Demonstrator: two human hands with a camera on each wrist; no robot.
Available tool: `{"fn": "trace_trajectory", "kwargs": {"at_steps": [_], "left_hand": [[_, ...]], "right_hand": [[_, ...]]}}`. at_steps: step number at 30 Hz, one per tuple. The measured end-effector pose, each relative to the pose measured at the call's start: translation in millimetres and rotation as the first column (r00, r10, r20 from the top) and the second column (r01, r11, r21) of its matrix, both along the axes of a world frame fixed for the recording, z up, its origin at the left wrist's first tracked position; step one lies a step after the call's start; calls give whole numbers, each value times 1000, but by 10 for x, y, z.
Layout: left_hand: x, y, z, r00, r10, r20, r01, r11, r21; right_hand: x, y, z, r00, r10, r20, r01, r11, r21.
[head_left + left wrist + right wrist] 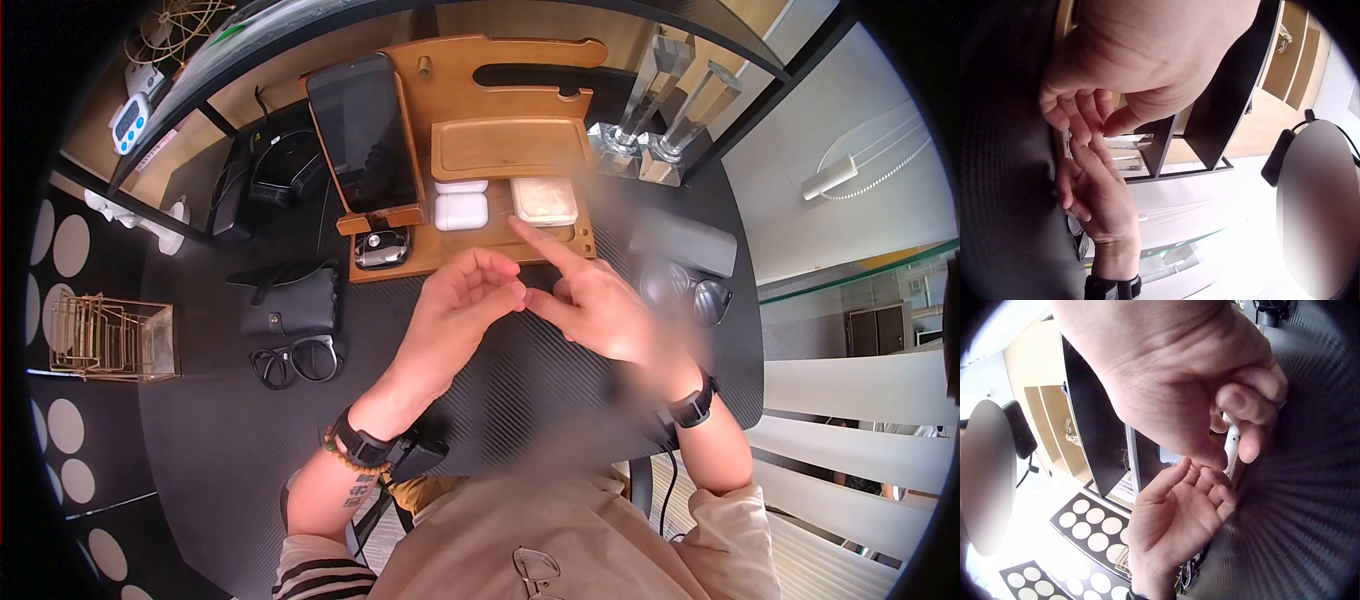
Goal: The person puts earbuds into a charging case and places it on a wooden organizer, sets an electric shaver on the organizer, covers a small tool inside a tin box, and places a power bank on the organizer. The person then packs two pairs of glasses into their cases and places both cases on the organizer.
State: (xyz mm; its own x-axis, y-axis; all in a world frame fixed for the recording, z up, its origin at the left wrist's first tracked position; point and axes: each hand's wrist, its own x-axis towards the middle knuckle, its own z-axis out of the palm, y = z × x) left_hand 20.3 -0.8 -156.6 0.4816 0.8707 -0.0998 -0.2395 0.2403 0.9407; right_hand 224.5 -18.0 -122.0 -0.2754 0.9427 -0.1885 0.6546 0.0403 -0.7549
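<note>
In the head view my left hand and right hand meet above the desk, just before a wooden organiser. Loosely bent fingers and a thumb form the left hand's pose, with nothing visible in its palm. My right index finger extends towards a pale square object; its other fingers bend. A small white case lies on the organiser. Through the right hand's fingers, the right wrist view shows a slim white item; whether they hold it I cannot tell. The hands' tips overlap in the left wrist view.
A dark phone leans on the organiser, with a key fob below. Left are a black pouch and glasses. Sunglasses and a grey case lie right. Crystal pieces stand behind.
</note>
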Motion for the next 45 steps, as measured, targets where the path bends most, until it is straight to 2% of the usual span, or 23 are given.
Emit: {"fn": "trace_trajectory", "kwargs": {"at_steps": [6,8,16,18,21,23,27,33,42,44,45], "left_hand": [[-15,7,43,999,-34,-21,34,999,-19],[-18,12,43,999,-41,-25,41,999,-16],[14,-4,81,999,-39,1,39,997,-66],[15,11,93,994,-108,25,109,992,-69],[58,42,132,991,-134,29,136,987,-87],[82,72,164,989,-148,20,149,983,-109],[104,131,158,983,-182,-12,178,973,-149],[119,197,101,981,-192,-36,186,974,-131],[120,202,96,987,-156,-32,151,980,-127],[107,187,58,988,-152,10,152,982,-113],[93,167,52,991,-135,17,136,986,-98]], "right_hand": [[11,9,-39,999,-10,-37,9,1000,-13],[11,8,-28,999,30,27,-31,999,38],[-3,-15,-10,999,-14,47,11,999,49],[-5,-15,-6,998,-9,54,6,998,60],[-11,-19,-2,998,-2,69,-1,999,36],[-12,-33,-21,999,-10,41,7,997,82],[-18,-29,9,997,8,78,-13,998,62],[-14,-39,7,996,11,93,-19,996,83],[-11,-50,-11,997,17,73,-24,995,94],[-2,-58,-68,999,18,34,-22,988,150],[-16,-63,-125,998,28,-57,-17,983,180]]}}
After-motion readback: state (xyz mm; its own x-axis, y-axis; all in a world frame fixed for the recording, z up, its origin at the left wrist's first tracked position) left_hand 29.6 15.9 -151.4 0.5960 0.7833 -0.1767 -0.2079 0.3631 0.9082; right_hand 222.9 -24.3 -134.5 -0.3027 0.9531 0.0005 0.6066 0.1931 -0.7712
